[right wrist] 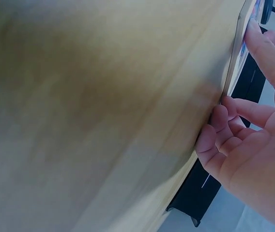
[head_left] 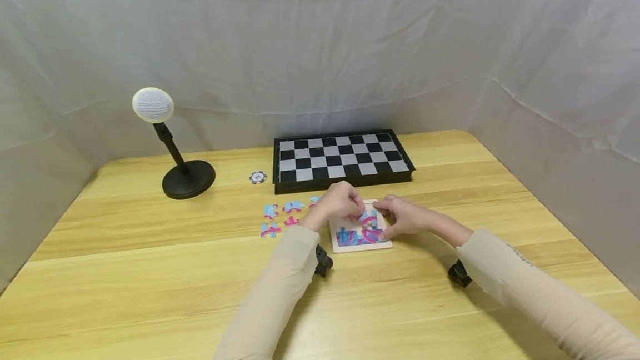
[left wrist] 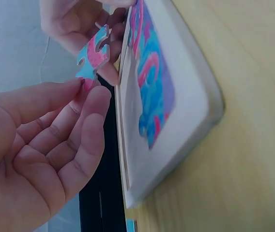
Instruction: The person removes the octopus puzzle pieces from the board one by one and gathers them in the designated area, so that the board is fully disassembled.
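Observation:
My left hand [head_left: 342, 201] is over the wooden puzzle tray [head_left: 345, 248]. Between thumb and fingertips it pinches a blue and pink jigsaw piece [left wrist: 97, 55], held tilted above the tray in the left wrist view. Joined pieces [head_left: 348, 237] in blue, purple and pink fill the tray's near part; its far left part shows bare wood. At the tray's right side, my right hand [head_left: 407, 216] rests with its thumb [right wrist: 266, 55] on the face and its index fingertip at the edge. Its other fingers bend loosely beside the tray, low over the table.
Several loose jigsaw pieces [head_left: 270, 230] lie left of the tray, one partly hidden behind my left hand. A black-and-white checkered board [head_left: 345, 157] stands just behind. Farther left are a poker chip [head_left: 258, 177] and a white round-headed stand [head_left: 188, 179] on a black base.

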Available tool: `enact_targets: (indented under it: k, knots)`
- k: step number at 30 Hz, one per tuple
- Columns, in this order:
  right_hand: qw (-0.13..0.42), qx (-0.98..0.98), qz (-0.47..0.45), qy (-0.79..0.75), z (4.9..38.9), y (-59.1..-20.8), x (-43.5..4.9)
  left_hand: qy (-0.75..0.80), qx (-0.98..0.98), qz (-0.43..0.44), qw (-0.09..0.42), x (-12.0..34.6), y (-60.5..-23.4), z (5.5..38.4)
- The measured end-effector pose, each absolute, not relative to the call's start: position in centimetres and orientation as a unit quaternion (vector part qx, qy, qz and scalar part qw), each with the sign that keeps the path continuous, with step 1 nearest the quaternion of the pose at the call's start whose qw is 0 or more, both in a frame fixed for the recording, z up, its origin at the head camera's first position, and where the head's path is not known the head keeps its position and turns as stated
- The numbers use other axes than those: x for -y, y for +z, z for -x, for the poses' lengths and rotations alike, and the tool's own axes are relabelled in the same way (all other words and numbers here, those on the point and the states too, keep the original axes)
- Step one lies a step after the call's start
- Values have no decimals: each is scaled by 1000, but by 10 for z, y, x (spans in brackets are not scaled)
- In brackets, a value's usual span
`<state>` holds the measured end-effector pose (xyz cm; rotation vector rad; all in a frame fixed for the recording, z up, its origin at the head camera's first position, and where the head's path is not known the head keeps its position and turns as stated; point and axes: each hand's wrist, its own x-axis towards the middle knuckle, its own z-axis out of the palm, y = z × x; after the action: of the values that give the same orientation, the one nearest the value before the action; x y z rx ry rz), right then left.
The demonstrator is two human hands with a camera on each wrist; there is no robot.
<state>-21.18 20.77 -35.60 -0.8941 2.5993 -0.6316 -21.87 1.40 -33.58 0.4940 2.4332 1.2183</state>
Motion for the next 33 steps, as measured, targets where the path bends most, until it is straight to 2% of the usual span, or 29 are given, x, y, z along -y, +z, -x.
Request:
enact_targets:
  k: [33]
  knots:
    - [150,-908,326,-216,211,-357,-208,447,-873,-104,165,54,-334,218]
